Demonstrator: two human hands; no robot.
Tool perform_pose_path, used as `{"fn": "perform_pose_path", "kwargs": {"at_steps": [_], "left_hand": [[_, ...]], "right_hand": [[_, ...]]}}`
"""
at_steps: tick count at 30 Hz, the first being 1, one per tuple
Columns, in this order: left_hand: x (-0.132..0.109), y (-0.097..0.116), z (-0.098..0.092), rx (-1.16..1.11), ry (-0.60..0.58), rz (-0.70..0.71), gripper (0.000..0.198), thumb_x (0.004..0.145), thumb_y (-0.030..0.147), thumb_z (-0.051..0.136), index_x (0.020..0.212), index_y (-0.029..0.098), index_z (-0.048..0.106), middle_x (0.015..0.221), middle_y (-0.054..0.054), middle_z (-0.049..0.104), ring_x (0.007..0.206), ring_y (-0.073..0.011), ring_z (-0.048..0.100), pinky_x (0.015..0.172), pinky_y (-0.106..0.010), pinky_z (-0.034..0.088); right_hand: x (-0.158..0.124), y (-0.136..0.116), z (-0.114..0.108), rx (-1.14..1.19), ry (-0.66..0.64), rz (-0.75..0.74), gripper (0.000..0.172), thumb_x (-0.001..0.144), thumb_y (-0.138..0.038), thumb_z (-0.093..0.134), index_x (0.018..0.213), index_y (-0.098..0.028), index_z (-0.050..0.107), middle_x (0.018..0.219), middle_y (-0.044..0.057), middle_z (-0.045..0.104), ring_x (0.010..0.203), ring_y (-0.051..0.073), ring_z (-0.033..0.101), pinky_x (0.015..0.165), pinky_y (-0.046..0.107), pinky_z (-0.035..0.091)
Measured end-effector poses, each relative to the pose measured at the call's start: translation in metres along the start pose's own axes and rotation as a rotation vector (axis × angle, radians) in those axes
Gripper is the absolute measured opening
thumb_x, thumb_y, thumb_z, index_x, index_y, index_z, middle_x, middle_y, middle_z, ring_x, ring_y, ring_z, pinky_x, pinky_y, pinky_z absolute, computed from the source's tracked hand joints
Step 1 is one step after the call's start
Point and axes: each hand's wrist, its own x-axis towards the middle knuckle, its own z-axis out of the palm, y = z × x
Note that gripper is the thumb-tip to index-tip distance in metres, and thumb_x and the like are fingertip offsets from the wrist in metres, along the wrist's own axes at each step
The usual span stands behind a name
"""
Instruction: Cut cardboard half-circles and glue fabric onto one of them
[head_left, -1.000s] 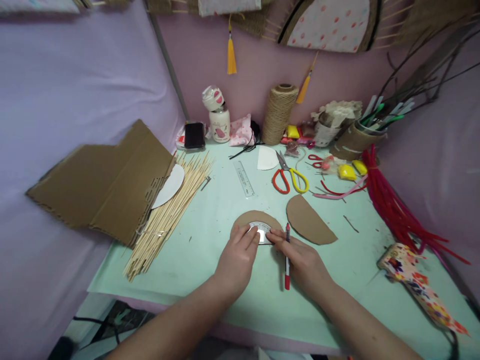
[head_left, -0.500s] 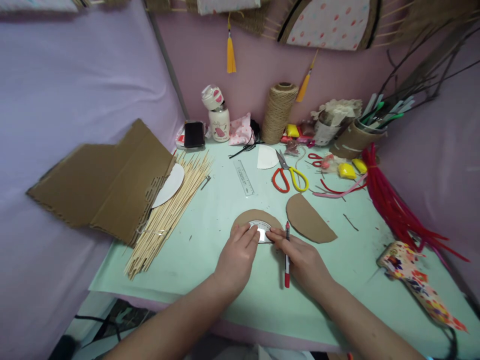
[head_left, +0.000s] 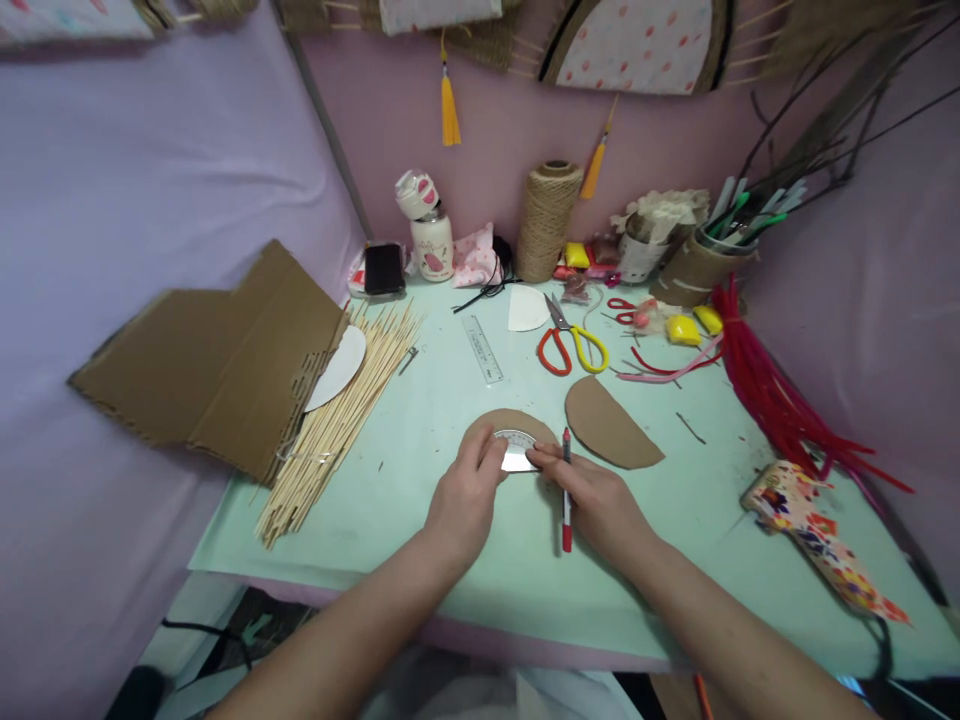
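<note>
A clear protractor point(head_left: 517, 458) lies flat on a half-round cardboard piece point(head_left: 510, 418) near the front middle of the table. My left hand point(head_left: 466, 490) pinches its left end between thumb and fingers. At the right end, the fingertips of my right hand point(head_left: 596, 490) press on it, while a red-capped marker point(head_left: 567, 500) is kept upright between the fingers of that same hand. Just beyond my right hand lies a second half-round cardboard piece point(head_left: 611, 425). Parts of the first cardboard piece are covered by my hands and the protractor.
Scissors point(head_left: 589, 350) and a small clear ruler point(head_left: 482, 350) lie behind the cardboard. To the left are bamboo sticks point(head_left: 337, 430) and a folded cardboard sheet point(head_left: 210, 370). A patterned glue gun point(head_left: 817, 540) and red pipe cleaners point(head_left: 772, 410) occupy the right side.
My left fingers have shifted from the top of the protractor toward its left end, baring more of it. My right hand still holds the marker. The whole view has shifted slightly.
</note>
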Motion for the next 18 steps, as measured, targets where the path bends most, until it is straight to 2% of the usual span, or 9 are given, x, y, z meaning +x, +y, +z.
{"fn": "perform_pose_path", "kwargs": {"at_steps": [6, 10, 15, 18], "left_hand": [[0.0007, -0.0010, -0.0009, 0.003, 0.024, 0.028, 0.035, 0.089, 0.010, 0.046, 0.122, 0.022, 0.050, 0.138, -0.011, 0.050, 0.116, -0.0199, 0.058, 0.091, -0.033, 0.053], [0.0008, -0.0048, 0.0022, 0.017, 0.051, 0.093, 0.031, 0.090, 0.013, 0.047, 0.121, 0.019, 0.052, 0.131, -0.011, 0.056, 0.116, -0.0203, 0.058, 0.092, -0.034, 0.053], [0.0010, -0.0044, -0.0002, 0.008, 0.010, 0.192, 0.032, 0.095, 0.014, 0.039, 0.123, 0.020, 0.052, 0.121, -0.007, 0.065, 0.116, -0.0182, 0.059, 0.109, -0.047, 0.038], [0.0008, -0.0024, -0.0036, 0.046, -0.040, 0.185, 0.037, 0.095, 0.013, 0.035, 0.129, 0.019, 0.049, 0.127, -0.008, 0.063, 0.120, -0.0175, 0.056, 0.110, -0.046, 0.037]], "right_hand": [[0.0002, -0.0001, 0.0006, -0.026, -0.012, -0.017, 0.050, 0.082, 0.004, 0.039, 0.118, -0.021, 0.064, 0.117, 0.007, 0.070, 0.116, 0.020, 0.061, 0.091, 0.032, 0.054], [0.0002, 0.0012, 0.0012, -0.031, -0.007, -0.030, 0.047, 0.084, 0.002, 0.040, 0.118, -0.020, 0.064, 0.118, 0.008, 0.069, 0.114, 0.021, 0.063, 0.090, 0.033, 0.055], [0.0020, 0.0007, -0.0001, -0.018, -0.004, -0.039, 0.045, 0.084, 0.001, 0.042, 0.116, -0.021, 0.065, 0.116, 0.008, 0.070, 0.111, 0.021, 0.064, 0.088, 0.033, 0.056], [0.0025, 0.0006, -0.0003, -0.004, -0.006, -0.037, 0.047, 0.083, 0.001, 0.042, 0.117, -0.024, 0.064, 0.115, 0.007, 0.070, 0.110, 0.022, 0.065, 0.087, 0.034, 0.057]]}}
